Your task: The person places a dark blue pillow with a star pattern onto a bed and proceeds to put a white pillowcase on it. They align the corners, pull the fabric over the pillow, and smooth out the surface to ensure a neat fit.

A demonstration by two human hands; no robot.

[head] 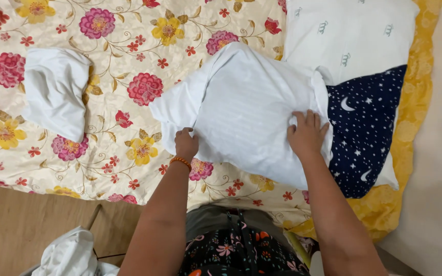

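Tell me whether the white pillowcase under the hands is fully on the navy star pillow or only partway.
Partway. The white pillowcase covers most of the navy star pillow, whose right end sticks out bare; the left hand and right hand press on the case.

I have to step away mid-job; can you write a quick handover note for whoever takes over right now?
Left hand: grips the lower edge of the white pillowcase.
Right hand: flat on the pillowcase, by the starry navy pillow.
Done: the pillowcase covers most of the navy pillow; its right end shows.
Left: cover that end.
Nearby: a white pillow above, a bunched white cloth to the left on the floral bedspread.
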